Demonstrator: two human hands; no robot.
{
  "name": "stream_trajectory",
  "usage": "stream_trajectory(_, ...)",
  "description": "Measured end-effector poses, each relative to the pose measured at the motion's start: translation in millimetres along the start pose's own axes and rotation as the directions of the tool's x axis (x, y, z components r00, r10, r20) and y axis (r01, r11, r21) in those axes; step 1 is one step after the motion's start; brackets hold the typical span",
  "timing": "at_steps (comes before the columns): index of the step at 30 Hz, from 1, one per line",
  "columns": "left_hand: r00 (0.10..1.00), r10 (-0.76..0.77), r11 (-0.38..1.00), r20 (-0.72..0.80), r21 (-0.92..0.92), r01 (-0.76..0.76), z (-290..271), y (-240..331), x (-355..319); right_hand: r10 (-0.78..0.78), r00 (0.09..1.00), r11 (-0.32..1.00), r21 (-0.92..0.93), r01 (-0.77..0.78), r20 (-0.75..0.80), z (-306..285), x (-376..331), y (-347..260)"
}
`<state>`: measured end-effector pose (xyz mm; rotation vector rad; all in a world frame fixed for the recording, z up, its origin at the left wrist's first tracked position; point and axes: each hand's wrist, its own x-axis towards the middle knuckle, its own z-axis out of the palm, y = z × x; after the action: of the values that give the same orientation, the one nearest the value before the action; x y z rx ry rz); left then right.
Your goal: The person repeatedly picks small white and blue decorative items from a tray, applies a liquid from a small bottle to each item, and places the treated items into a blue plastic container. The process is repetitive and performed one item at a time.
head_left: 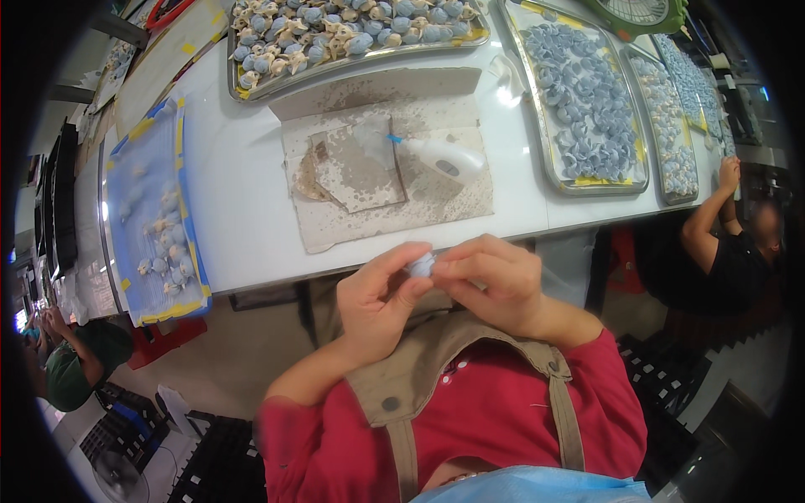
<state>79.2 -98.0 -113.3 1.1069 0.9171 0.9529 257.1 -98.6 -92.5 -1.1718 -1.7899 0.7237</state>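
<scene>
Two hands pinch one small blue piece.
I see the left hand [375,302] and right hand [490,281] closed on the blue piece [422,265], just below the white table [243,210] edge.

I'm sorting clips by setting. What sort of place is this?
Probably a small handcraft workshop: long white worktable, metal trays filled with small pale-blue fabric flower pieces, a white glue-type tool, and both hands pinching one blue piece.
</scene>
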Motion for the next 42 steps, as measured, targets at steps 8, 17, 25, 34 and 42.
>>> stream_trajectory(8, 1.000, 0.007, 1.000, 0.024, 0.024, -0.007, 2, 0, -1, 0.000, 0.999, 0.986, 0.168, -0.008, 0.047, -8, 4, 15)
stream_trajectory(17, 0.984, 0.043, 0.993, 0.176, -0.112, -0.024, 1, 9, 2, 0.172, 0.868, 0.596, 0.652, -0.468, 0.466, -5, 1, 19)
stream_trajectory(25, 0.949, 0.197, 0.964, 0.245, 0.130, -0.233, -7, 11, 6, 0.156, 0.834, 0.508, 0.681, -0.528, 0.530, -8, 7, 13)
stream_trajectory(34, 0.947, 0.212, 0.959, 0.243, 0.136, -0.250, -8, 6, 6, 0.184, 0.808, 0.476, 0.669, -0.571, 0.559, -8, 10, 14)
stream_trajectory(42, 0.972, 0.214, 0.971, 0.092, -0.126, -0.202, 0, -1, 4, 0.137, 0.813, 0.203, 0.788, -0.582, 0.566, -3, 11, 7)
